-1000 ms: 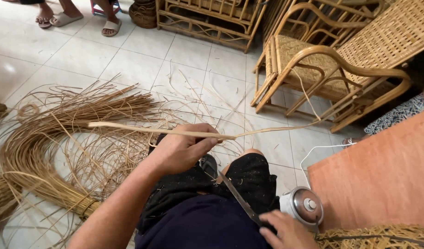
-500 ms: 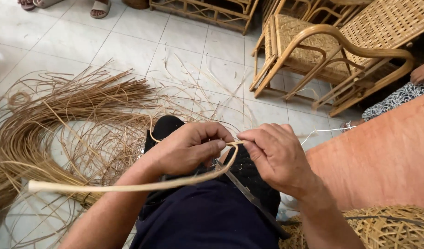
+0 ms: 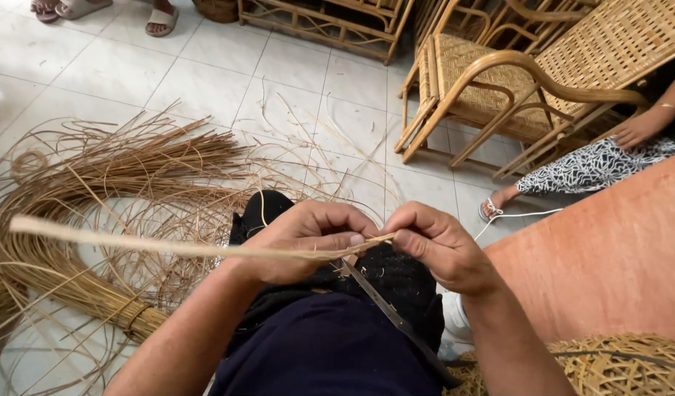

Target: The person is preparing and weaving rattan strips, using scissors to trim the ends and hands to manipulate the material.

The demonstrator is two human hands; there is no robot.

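Pinching one rattan strip (image 3: 169, 246) (its end between them), left hand (image 3: 304, 242) and right hand (image 3: 436, 246) fingers stay clamped.

Both hands (image 3: 374, 246) together, fingers pinched

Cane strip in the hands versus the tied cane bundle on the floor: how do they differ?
The cane strip is single, pale and nearly straight, pinched between the left hand and right hand. The cane bundle is many darker strands, curved, bound with a band, lying on the tiled floor. Both look like the same cane material.
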